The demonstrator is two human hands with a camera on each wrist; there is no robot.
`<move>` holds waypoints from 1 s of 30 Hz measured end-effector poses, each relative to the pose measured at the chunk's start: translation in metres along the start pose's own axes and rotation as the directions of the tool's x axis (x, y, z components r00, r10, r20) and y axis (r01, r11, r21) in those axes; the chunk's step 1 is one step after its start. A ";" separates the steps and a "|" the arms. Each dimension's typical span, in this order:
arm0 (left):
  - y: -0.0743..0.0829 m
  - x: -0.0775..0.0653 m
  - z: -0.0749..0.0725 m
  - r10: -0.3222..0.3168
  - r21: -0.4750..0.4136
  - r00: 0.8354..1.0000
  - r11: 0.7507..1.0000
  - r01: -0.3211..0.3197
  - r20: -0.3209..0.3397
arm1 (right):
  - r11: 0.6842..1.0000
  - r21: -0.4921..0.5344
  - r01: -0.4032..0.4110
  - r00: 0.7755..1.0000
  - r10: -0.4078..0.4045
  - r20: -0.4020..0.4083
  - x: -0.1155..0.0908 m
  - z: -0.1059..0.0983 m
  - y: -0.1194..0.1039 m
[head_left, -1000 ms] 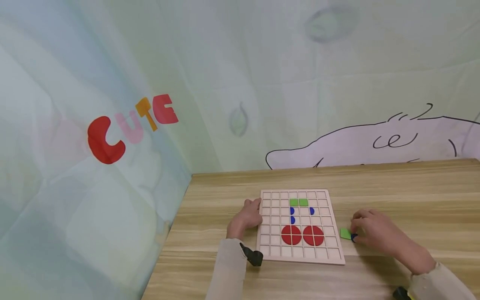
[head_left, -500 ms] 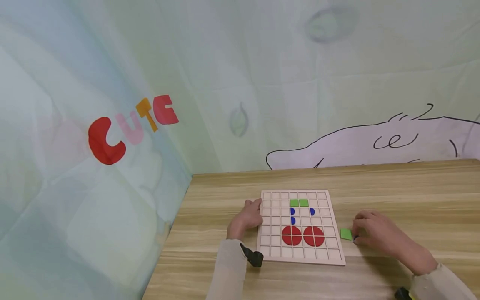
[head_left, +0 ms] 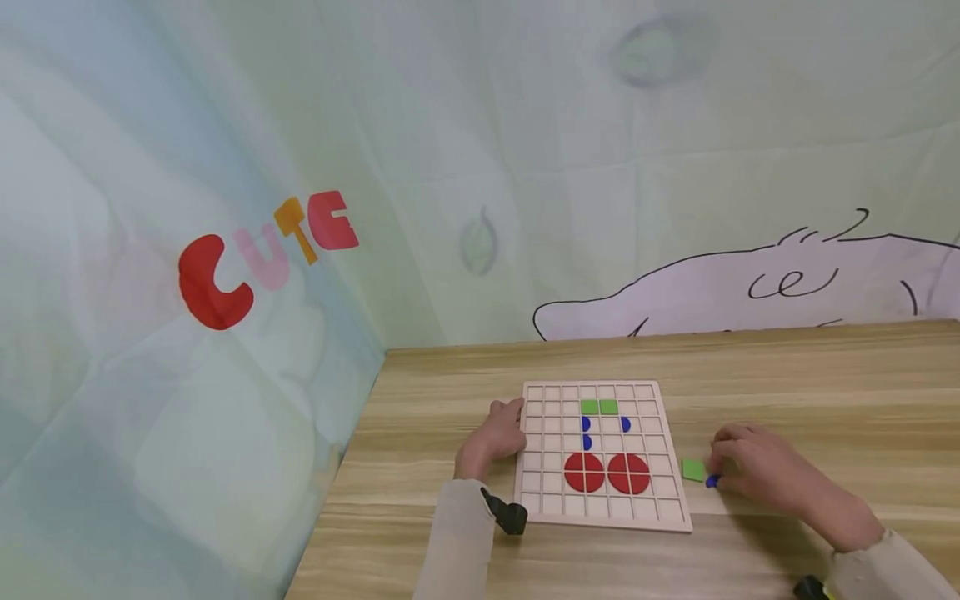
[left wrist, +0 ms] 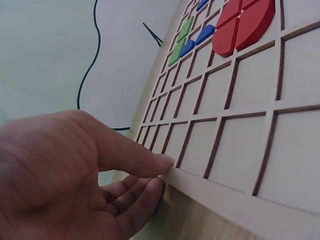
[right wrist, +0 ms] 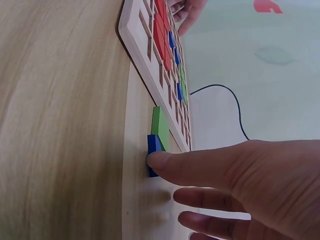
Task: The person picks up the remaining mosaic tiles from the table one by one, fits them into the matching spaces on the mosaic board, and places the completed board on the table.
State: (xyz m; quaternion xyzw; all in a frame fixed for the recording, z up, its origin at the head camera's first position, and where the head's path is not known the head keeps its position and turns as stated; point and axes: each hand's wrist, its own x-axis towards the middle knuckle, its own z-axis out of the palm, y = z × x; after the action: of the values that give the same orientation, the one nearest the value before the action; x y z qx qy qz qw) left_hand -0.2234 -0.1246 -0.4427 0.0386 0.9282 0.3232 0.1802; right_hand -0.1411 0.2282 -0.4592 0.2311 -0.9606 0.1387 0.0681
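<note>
On the table lies a pale wooden grid board (head_left: 553, 504). It holds red quarter-circle pieces (head_left: 584, 472) forming two discs, two green squares (head_left: 600, 407) and several blue half-circles (head_left: 587, 442). My left hand (head_left: 495, 439) holds the board's left edge; its thumb (left wrist: 150, 164) lies on the rim and the other fingers curl at the side. To the right of the board are a loose green square (head_left: 693, 470) and a small blue half-circle piece (right wrist: 152, 157). My right hand (head_left: 768, 471) touches that blue piece with the thumb, while its visible fingers stay apart from it, loosely bent.
The wooden table (head_left: 420, 392) meets a printed cloth backdrop (head_left: 450, 167) at its back and left. Each wrist carries a black camera mount (head_left: 510, 517). The loose green square lies close beside the board's right edge.
The loose blue piece, earlier tilted against the green square and then mostly hidden by my fingers, now shows lower, near the square's corner. My left hand holds the same spot.
</note>
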 end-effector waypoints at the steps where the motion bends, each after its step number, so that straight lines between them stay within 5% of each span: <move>1: 0.000 0.000 0.000 0.000 -0.001 1.000 1.000 0.000 0.000 | 1.000 -0.001 -0.002 1.000 0.002 -0.003 0.000 0.000 0.000; 30: 0.001 0.000 0.000 -0.013 -0.011 1.000 1.000 0.013 -0.004 | 0.999 -0.035 0.003 0.997 0.000 0.081 0.005 0.002 -0.007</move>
State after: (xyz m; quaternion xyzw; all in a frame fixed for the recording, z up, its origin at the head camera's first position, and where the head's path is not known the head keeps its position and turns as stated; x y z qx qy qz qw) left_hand -0.2229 -0.1238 -0.4423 0.0309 0.9271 0.3269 0.1806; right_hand -0.1426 0.2196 -0.4582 0.2362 -0.9646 0.1124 0.0332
